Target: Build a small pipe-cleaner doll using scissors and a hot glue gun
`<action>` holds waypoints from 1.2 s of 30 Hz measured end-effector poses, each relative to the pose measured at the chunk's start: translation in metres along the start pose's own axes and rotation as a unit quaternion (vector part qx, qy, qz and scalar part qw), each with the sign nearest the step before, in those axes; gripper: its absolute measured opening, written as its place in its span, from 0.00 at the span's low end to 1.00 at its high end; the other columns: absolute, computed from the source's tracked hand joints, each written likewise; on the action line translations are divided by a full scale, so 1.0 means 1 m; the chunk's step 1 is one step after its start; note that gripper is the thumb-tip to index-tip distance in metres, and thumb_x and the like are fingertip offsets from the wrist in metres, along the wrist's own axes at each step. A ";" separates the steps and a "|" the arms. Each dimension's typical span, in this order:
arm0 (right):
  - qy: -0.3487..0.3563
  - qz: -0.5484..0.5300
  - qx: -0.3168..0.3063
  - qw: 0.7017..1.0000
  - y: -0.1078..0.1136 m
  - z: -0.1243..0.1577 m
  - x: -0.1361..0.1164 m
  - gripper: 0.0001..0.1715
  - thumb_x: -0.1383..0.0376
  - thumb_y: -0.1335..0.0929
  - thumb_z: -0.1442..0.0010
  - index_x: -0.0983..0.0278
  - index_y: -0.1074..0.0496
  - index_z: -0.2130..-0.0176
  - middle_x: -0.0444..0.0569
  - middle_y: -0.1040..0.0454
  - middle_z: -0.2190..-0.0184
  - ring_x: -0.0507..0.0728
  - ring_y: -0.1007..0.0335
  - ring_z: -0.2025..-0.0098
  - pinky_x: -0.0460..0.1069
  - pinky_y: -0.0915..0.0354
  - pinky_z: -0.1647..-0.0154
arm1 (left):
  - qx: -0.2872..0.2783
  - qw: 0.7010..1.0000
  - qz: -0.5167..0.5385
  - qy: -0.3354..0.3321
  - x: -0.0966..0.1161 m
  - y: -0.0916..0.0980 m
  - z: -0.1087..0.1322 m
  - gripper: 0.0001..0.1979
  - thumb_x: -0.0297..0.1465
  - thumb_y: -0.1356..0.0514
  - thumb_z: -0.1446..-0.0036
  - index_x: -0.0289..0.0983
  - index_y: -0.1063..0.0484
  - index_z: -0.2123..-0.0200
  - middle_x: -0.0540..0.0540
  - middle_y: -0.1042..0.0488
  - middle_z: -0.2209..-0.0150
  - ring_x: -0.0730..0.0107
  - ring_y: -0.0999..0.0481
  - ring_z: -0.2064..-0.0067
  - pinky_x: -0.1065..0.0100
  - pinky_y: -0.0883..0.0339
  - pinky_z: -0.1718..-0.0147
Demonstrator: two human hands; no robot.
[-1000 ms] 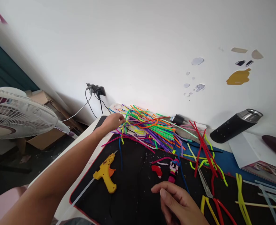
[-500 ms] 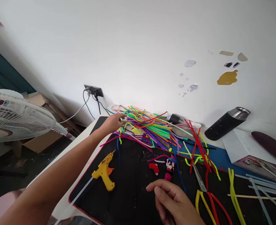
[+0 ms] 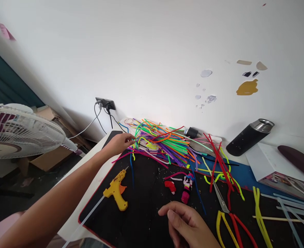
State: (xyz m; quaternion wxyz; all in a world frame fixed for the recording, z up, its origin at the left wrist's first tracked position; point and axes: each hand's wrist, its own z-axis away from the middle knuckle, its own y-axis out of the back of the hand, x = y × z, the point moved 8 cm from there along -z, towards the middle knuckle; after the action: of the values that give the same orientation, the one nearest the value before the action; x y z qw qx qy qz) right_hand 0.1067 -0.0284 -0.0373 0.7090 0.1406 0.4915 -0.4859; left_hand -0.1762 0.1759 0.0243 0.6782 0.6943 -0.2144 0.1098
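Observation:
My left hand (image 3: 121,143) reaches to the left end of a heap of coloured pipe cleaners (image 3: 172,146). Its thumb and fingertips are pinched at the end of a pipe cleaner; the exact grip is small and partly hidden. My right hand (image 3: 186,224) hovers over the black mat (image 3: 141,203), empty, fingers loosely curled with thumb and forefinger apart. Just beyond it lie a small pink, black and white pipe-cleaner figure (image 3: 187,187) and a red piece (image 3: 170,187) with a pale tip. A yellow glue gun (image 3: 117,191) rests on the mat between my arms.
Scissors (image 3: 223,203) with red and yellow handles lie at right, near red pipe cleaners (image 3: 220,165), yellow strips (image 3: 260,213) and clear glue sticks (image 3: 294,206). A black flask (image 3: 249,137) stands by the wall. At left are a fan (image 3: 25,132) and a wall socket (image 3: 105,103).
My left hand has drawn slightly down along the heap's left edge, and its fingers have come together. My right hand stays nearly still. The view has shifted slightly.

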 end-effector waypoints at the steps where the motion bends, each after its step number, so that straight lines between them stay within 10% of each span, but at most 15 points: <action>1: -0.001 0.000 0.002 1.000 0.001 0.000 0.001 0.50 0.26 0.30 0.49 0.66 0.25 0.52 0.36 0.37 0.84 0.46 0.48 0.85 0.42 0.54 0.85 | -0.003 1.000 0.002 0.003 -0.002 0.000 0.001 0.22 0.46 0.43 0.37 0.39 0.18 0.53 0.45 0.16 0.63 0.60 0.21 0.65 0.65 0.34 0.66; 36: -0.004 -0.023 -0.006 1.000 -0.008 -0.007 0.013 0.46 0.29 0.29 0.46 0.66 0.25 0.53 0.35 0.37 0.85 0.46 0.50 0.87 0.42 0.53 0.86 | -0.127 0.977 -0.125 0.120 -0.035 -0.046 -0.001 0.15 0.47 0.38 0.47 0.43 0.22 0.75 0.44 0.20 0.73 0.54 0.20 0.67 0.65 0.39 0.71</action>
State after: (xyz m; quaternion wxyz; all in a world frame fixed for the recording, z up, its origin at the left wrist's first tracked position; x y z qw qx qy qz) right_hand 0.0965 -0.0352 -0.0492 0.7005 0.1225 0.4946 -0.4997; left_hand -0.1869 0.1814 -0.0324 0.7900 0.6056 -0.0548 0.0787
